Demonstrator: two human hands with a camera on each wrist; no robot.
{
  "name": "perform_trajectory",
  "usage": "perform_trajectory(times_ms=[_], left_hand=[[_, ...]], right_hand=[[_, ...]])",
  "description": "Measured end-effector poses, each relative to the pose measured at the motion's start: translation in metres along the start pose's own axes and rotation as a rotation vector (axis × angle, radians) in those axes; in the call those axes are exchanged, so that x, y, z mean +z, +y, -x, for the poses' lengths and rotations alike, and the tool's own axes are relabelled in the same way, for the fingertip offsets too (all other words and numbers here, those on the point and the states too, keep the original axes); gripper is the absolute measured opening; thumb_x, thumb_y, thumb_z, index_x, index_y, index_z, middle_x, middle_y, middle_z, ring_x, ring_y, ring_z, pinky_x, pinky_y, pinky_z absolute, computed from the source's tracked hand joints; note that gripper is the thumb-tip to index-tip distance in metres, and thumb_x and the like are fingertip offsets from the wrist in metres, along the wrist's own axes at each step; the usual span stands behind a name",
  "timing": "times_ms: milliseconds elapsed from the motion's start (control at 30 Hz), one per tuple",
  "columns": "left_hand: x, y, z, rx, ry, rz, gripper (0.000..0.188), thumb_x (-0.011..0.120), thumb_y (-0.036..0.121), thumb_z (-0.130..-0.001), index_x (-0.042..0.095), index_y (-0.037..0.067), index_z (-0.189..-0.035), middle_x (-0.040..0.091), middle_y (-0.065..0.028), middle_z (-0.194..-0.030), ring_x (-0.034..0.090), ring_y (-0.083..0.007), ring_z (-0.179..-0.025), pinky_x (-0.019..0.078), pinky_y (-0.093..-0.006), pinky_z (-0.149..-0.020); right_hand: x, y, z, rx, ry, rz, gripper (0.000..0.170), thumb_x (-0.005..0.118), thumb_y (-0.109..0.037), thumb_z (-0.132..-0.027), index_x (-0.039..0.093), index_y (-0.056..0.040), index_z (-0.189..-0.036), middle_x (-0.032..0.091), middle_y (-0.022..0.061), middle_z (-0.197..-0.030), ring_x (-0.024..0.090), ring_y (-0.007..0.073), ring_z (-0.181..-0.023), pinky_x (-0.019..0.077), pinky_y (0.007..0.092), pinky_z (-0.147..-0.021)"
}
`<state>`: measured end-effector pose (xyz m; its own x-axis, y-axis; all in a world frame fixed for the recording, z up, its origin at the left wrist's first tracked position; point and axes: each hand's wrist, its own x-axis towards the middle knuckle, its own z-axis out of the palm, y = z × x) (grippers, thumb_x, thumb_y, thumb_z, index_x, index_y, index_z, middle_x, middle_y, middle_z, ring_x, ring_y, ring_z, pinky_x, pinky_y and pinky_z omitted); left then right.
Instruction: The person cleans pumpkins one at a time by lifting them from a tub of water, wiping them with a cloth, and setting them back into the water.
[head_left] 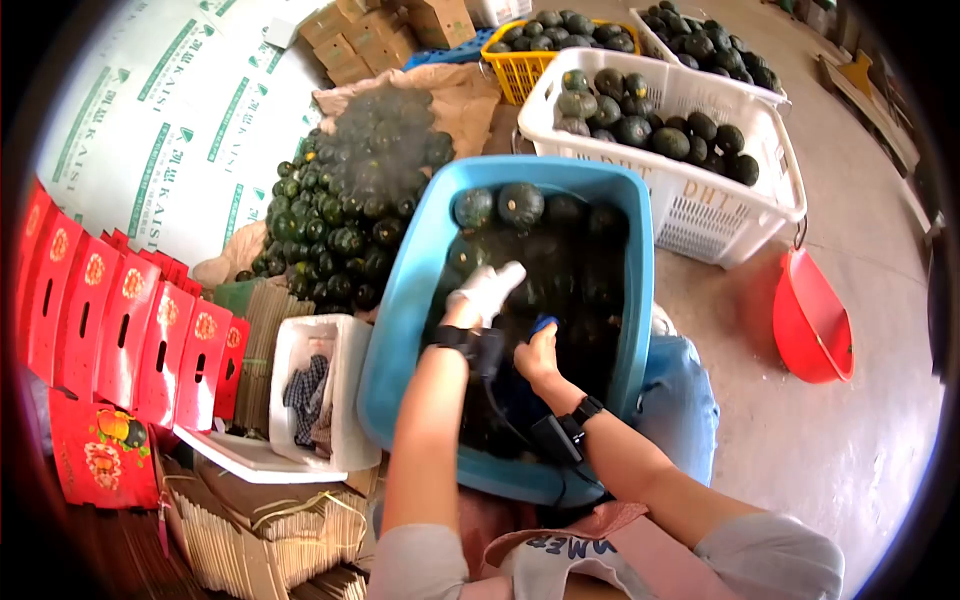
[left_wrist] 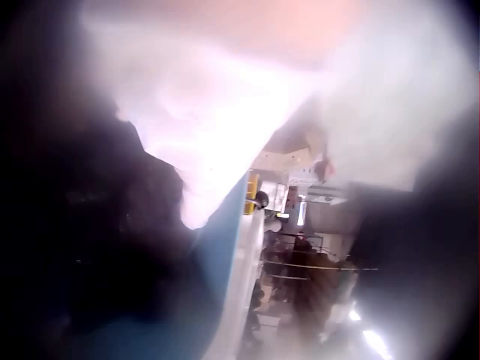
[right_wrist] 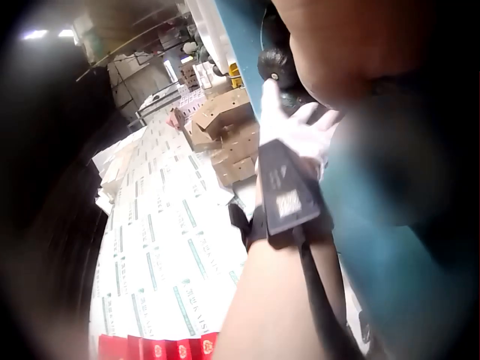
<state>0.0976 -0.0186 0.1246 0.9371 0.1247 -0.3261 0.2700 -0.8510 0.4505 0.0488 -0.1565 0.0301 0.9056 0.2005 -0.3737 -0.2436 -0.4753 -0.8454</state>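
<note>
Dark water and several round, dark green squashes (head_left: 521, 205) fill the large blue tub (head_left: 385, 350). Over its middle reaches my left hand (head_left: 487, 290) in a white glove, blurred in the head view. The right wrist view shows that gloved hand (right_wrist: 296, 131) with its fingers apart and nothing held. My right hand (head_left: 538, 355), bare, is lower over the tub's right half, fingers curled at a small blue item (head_left: 543, 324) mostly hidden by the hand. Blurred white glove (left_wrist: 202, 97) covers much of the left wrist view.
Behind the tub stands a white crate (head_left: 690, 190) of squashes, near a yellow crate (head_left: 515, 75). A squash heap (head_left: 340, 225) lies to the left. Nearby are a foam box (head_left: 350, 400), red cartons (head_left: 125, 310) and, at right, a red basin (head_left: 810, 315).
</note>
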Motion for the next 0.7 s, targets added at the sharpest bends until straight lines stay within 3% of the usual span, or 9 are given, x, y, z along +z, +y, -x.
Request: perform_trajectory(times_ms=[67,133,200,267,367,467,533,667,700], left_hand=[[0.05,-0.028,-0.043,-0.336,0.005,0.101,0.083,0.053,0.07,-0.077,0.06,0.002,-0.122,0.062,-0.0198,-0.12,0.06,-0.029,-0.113,0.0454,-0.0406,-0.094],[0.027,0.049,-0.017,-0.671,-0.029,-0.021,0.08,0.053,0.068,-0.08,0.05,0.014,-0.138,0.036,-0.0177,-0.149,0.03,-0.0341,-0.14,0.026,-0.0548,-0.111],[0.029,0.045,-0.035,-0.677,-0.016,-0.004,0.081,0.055,0.067,-0.079,0.049,0.012,-0.138,0.035,-0.0164,-0.15,0.026,-0.0326,-0.141,0.0209,-0.0586,-0.111],[0.043,0.035,-0.044,-0.71,-0.069,0.003,0.084,0.06,0.064,-0.077,0.047,0.009,-0.139,0.032,-0.0139,-0.152,0.019,-0.0297,-0.145,0.0108,-0.0662,-0.111],[0.035,0.031,-0.052,-0.724,-0.254,-0.029,0.071,0.059,0.052,-0.083,0.043,0.017,-0.143,0.031,-0.0053,-0.154,0.018,-0.0262,-0.146,0.0086,-0.0687,-0.11],[0.056,0.024,-0.06,-0.691,-0.239,-0.064,0.063,0.059,0.045,-0.084,0.048,0.018,-0.14,0.035,-0.0031,-0.152,0.024,-0.0273,-0.144,0.0035,-0.0746,-0.106],[0.148,-0.041,-0.12,-0.686,-0.138,-0.25,0.052,0.058,0.038,-0.086,0.056,0.017,-0.133,0.041,-0.004,-0.149,0.028,-0.0285,-0.142,-0.0004,-0.077,-0.104],[0.096,-0.002,-0.071,-0.594,-0.057,-0.09,0.065,0.057,0.045,-0.084,0.047,0.013,-0.14,0.036,-0.0074,-0.151,0.026,-0.0276,-0.143,0.0013,-0.0729,-0.107],[0.081,0.003,-0.056,-0.578,-0.135,-0.006,0.067,0.063,0.047,-0.078,0.053,0.01,-0.133,0.044,-0.0086,-0.145,0.039,-0.03,-0.133,0.0138,-0.0642,-0.108]], right_hand=[[0.013,0.028,-0.019,-0.159,-0.096,0.119,0.064,0.069,-0.019,-0.074,0.033,0.0061,-0.12,0.054,0.0332,-0.117,0.055,0.0471,-0.109,0.0464,0.0476,-0.091],[0.002,0.036,-0.017,-0.136,-0.298,0.198,0.064,0.071,-0.029,-0.077,0.041,0.0051,-0.123,0.06,0.0282,-0.112,0.061,0.0424,-0.104,0.0488,0.0435,-0.089],[0.081,0.145,-0.082,-0.621,-0.333,0.212,0.068,0.07,-0.035,-0.078,0.046,0.007,-0.125,0.064,0.0202,-0.114,0.064,0.0371,-0.101,0.0496,0.0381,-0.091],[0.046,0.111,-0.065,-0.136,-0.56,0.237,0.06,0.068,-0.033,-0.081,0.05,0.004,-0.124,0.064,0.0184,-0.114,0.063,0.0343,-0.101,0.0496,0.0379,-0.089],[0.032,0.076,-0.049,0.103,-0.689,0.21,0.049,0.065,-0.03,-0.085,0.055,-0.0006,-0.123,0.065,0.0158,-0.115,0.063,0.0301,-0.102,0.0496,0.0377,-0.087],[0.024,0.042,-0.028,0.258,-0.773,0.19,0.038,0.062,-0.026,-0.089,0.061,-0.0051,-0.121,0.066,0.0132,-0.115,0.063,0.0259,-0.102,0.0496,0.0374,-0.085],[0.026,0.062,-0.04,0.266,-0.78,0.218,0.043,0.061,-0.028,-0.09,0.057,-0.0056,-0.126,0.061,0.0125,-0.122,0.058,0.0262,-0.109,0.0465,0.0372,-0.09],[0.038,0.123,-0.085,0.287,-0.702,0.205,0.052,0.06,-0.032,-0.09,0.049,-0.0064,-0.134,0.052,0.0111,-0.136,0.048,0.0268,-0.123,0.0405,0.0368,-0.1],[0.042,0.134,-0.095,0.305,-0.669,0.169,0.054,0.059,-0.033,-0.09,0.048,-0.0066,-0.136,0.049,0.0107,-0.139,0.046,0.027,-0.127,0.039,0.0367,-0.102]])
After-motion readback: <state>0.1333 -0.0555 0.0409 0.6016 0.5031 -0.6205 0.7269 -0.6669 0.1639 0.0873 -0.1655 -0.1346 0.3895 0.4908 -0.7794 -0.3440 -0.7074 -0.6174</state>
